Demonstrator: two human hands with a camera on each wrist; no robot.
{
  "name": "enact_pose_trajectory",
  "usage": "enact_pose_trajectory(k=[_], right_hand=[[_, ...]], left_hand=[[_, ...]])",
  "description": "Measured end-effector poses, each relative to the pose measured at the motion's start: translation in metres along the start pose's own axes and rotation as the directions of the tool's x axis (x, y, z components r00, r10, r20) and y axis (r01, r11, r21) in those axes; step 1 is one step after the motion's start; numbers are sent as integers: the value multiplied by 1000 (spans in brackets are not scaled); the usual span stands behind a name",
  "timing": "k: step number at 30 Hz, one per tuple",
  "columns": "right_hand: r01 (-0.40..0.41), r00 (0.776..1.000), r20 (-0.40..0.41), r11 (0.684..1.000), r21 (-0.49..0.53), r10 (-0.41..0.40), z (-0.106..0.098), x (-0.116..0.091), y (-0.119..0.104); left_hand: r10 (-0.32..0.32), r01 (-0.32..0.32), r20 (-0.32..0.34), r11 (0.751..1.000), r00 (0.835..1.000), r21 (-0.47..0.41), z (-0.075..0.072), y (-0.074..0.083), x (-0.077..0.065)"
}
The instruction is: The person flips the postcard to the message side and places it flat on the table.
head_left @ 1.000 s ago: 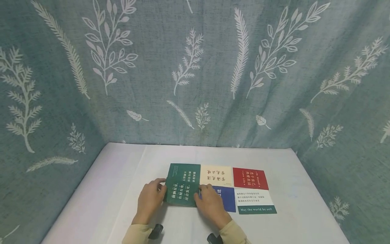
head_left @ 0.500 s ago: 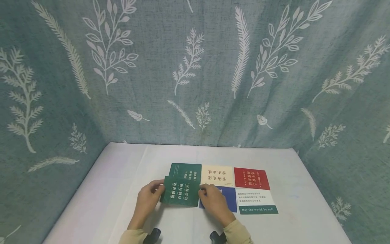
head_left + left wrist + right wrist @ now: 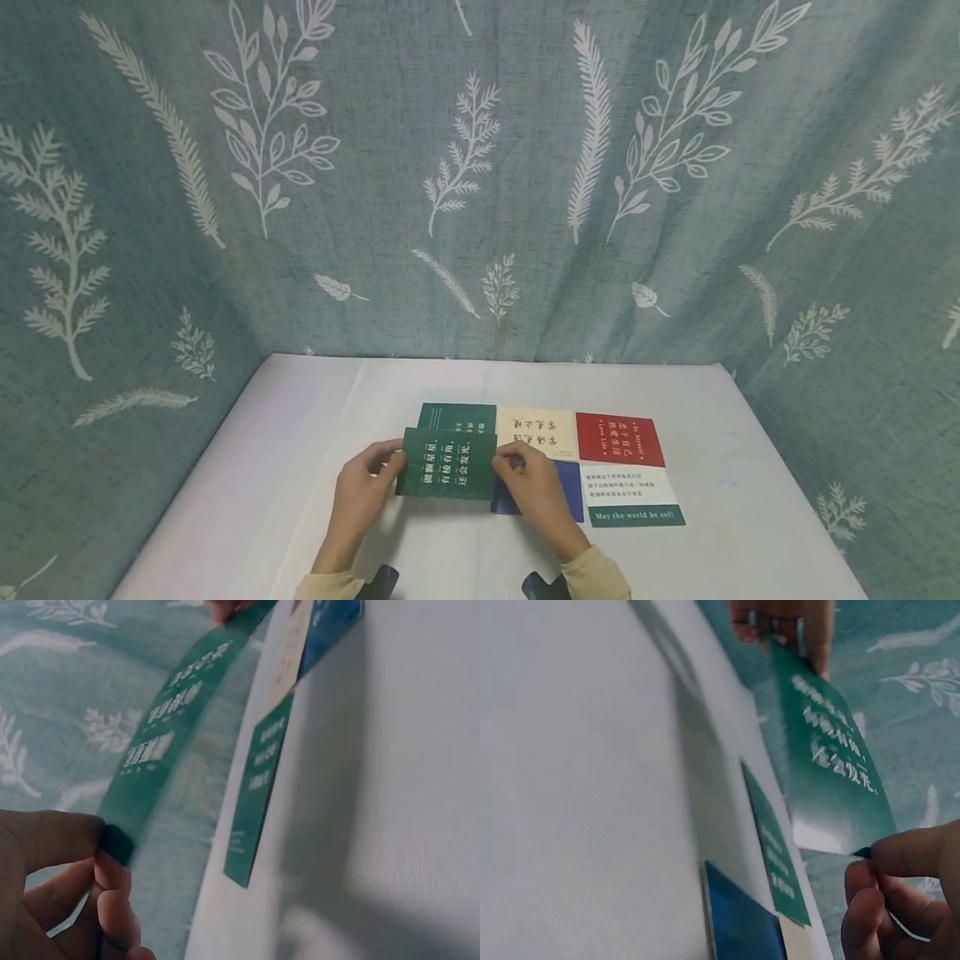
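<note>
The left-hand grip (image 3: 362,485) is narrow: thumb and fingers pinch the left end of a green card (image 3: 446,468). The right-hand grip (image 3: 538,492) is equally narrow, pinching the right end. The card is raised above the white surface (image 3: 315,475). On the surface I see a blue card (image 3: 570,492), partly hidden, beside a white-and-green card (image 3: 632,487). Farther back lie a second green card (image 3: 456,415), a cream card (image 3: 542,423) and a red card (image 3: 619,440). Patterned fabric (image 3: 382,183) hangs behind.

Room lies under the raised green card (image 3: 447,464); a curtain (image 3: 390,183) blocks the far side.
</note>
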State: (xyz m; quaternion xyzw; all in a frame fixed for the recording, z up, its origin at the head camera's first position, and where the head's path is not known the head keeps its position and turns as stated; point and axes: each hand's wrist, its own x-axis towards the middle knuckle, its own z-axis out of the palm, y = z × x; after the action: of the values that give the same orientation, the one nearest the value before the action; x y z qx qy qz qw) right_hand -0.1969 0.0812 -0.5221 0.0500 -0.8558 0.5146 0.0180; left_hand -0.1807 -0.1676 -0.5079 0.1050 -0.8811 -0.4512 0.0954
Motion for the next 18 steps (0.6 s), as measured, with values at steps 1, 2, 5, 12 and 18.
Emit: enact_pose_trajectory(k=[1, 2, 5, 12, 18], right_hand=[[-4, 1000, 8, 1000, 31, 4, -2, 0, 0], [-12, 1000, 17, 999, 52, 12, -4, -1, 0], [-32, 998, 48, 995, 100, 27, -9, -3, 1], [-22, 998, 64, 994, 103, 16, -16, -3, 2], [-11, 999, 52, 994, 107, 6, -18, -5, 2]], left_hand=[[-1, 1, 4, 1000, 1000, 2, 0, 0, -1], [-1, 1, 7, 1000, 1000, 3, 0, 0, -1], [16, -16, 11, 1000, 1000, 11, 0, -1, -2], [70, -70, 6, 996, 998, 55, -1, 0, -6], [75, -74, -11, 996, 997, 39, -4, 8, -12]])
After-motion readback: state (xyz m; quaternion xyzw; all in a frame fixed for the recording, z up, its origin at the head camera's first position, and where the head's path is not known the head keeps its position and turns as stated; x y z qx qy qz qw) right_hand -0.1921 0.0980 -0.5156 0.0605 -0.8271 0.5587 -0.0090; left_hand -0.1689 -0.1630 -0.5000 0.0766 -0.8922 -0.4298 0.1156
